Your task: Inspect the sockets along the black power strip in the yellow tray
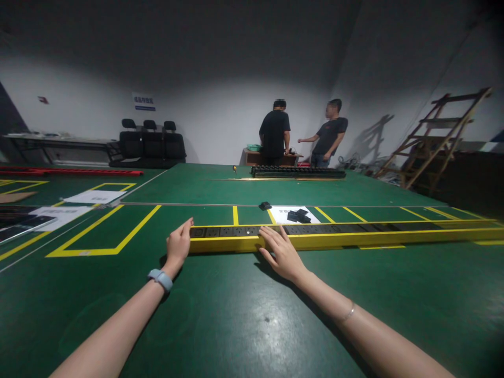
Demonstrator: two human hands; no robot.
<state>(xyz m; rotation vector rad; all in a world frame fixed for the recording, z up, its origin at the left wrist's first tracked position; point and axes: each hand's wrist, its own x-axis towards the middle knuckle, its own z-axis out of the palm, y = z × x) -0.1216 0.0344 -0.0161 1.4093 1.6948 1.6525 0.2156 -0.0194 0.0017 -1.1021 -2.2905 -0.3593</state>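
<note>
A long yellow power strip [323,241] with black sockets along its top lies across the green table. My left hand [179,247] is closed against its left end, fingers together, and the far side of the grip is hidden. Further right, my right hand [282,252] lies over the strip with its fingers stretched out and spread, the fingertips on the socket face. Just behind the strip, several small black pieces [300,216] rest on a white paper sheet [280,214]. Another black piece [265,206] sits beside the sheet.
Yellow tape marks the green table [220,304]. Toward the far edge lie a row of black strips [298,172] and a small yellow-handled tool [235,169]. Red bars [94,172] and papers [96,196] are at left. Two people stand beyond, near a wooden ladder [441,134].
</note>
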